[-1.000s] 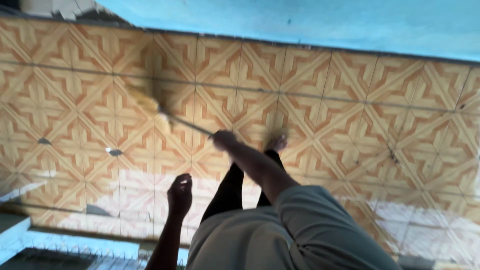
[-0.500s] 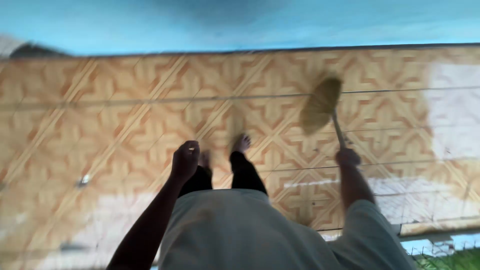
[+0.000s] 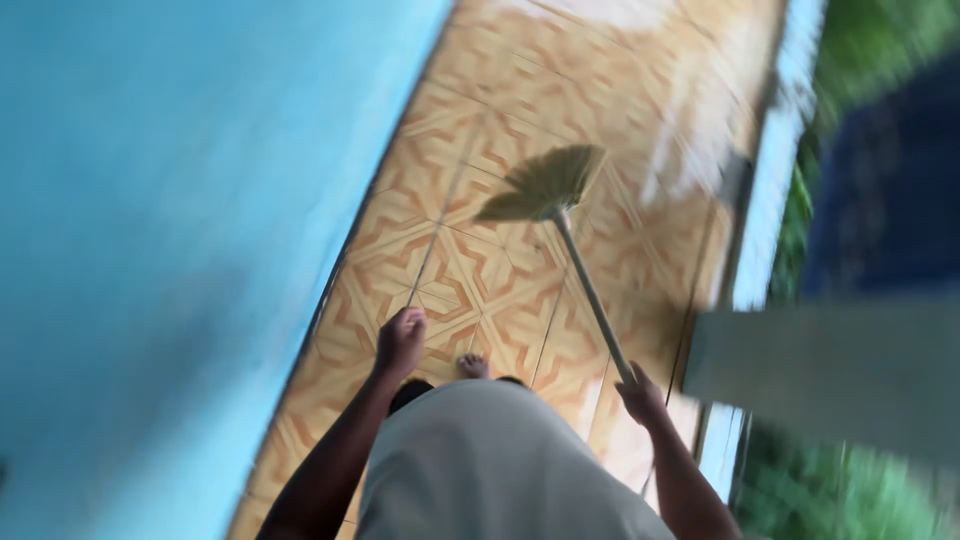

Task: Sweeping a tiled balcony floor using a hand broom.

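— What have you got hold of, seen from the head camera?

— My right hand is wrapped around the end of a long pale-handled broom with a fanned, straw-coloured head. The head rests out ahead of me on the orange-and-cream patterned tile floor, near the blue painted wall. My left hand holds nothing; it hangs curled into a loose fist by my hip.

— How would you sweep well from there?

— I'd judge the bristles should stay flat on the tiles, with short strokes along the strip, away from the wall and toward the light-coloured raised edge.

— Anything you can't make out?

— Plenty. The frame is blurred, so dust or debris doesn't show. My grey shorts hide most of my legs; only one bare foot peeks out. The green and dark blue shapes beyond the edge are too smeared to identify.
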